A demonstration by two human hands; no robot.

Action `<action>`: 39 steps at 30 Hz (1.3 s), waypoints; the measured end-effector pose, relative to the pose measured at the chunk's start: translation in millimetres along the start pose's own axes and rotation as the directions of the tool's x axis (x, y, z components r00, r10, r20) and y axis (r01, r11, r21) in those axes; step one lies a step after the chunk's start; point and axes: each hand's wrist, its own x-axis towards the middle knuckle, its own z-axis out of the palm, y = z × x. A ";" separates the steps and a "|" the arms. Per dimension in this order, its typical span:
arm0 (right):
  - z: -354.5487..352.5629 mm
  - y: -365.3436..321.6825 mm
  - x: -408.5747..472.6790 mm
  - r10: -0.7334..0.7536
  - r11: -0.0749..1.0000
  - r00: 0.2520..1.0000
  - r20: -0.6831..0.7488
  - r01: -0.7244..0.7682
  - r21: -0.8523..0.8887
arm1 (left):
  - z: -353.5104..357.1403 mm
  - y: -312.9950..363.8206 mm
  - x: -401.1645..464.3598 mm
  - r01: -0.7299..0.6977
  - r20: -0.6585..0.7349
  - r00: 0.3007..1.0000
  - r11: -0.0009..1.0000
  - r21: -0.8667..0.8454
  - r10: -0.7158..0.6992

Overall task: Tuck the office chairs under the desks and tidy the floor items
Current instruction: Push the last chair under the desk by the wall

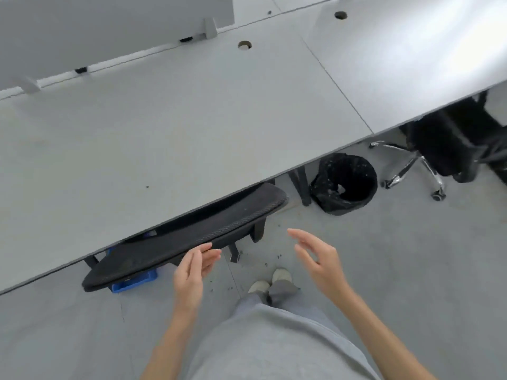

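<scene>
1. The chair (189, 239) sits tucked under the surface (164, 138); only its black mesh back shows past the front edge, tilted along that edge.
2. I judge this chair's step all but finished: its seat is out of sight beneath the surface, and the back lies close to the edge.
3. The left hand (192, 272) is at the back's top rim, fingers (204, 249) nearly straight, tips touching or just off the mesh; I cannot tell which. It grips nothing.
4. The right hand (318, 259) hangs in the air to the right, apart from the chair, fingers spread and relaxed, holding nothing.
5. A blue bin (134, 282) pokes out on the floor below the back, and a black basket (344, 183) stands at the edge of the surface, to the right.
6. A second chair (439, 149) is further right, its chrome base showing beyond the surface.
7. The next move probably calls for turning to those floor things or that chair.
</scene>
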 end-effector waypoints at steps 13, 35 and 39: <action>-55.1 107.0 -198.1 0.736 0.677 0.348 -0.580 -0.355 0.645 | 235.2 3.8 -10.1 -0.393 0.907 0.377 0.853 0.342 -0.189; -511.7 275.6 -154.8 0.637 0.771 0.200 -0.745 -0.140 0.621 | 670.1 -10.9 -88.8 -0.543 0.917 0.362 0.761 0.356 -0.170; -565.4 314.4 -149.1 0.711 0.703 0.158 -0.686 -0.188 0.685 | 798.0 1.2 -103.8 -0.584 0.949 0.257 0.754 0.302 -0.182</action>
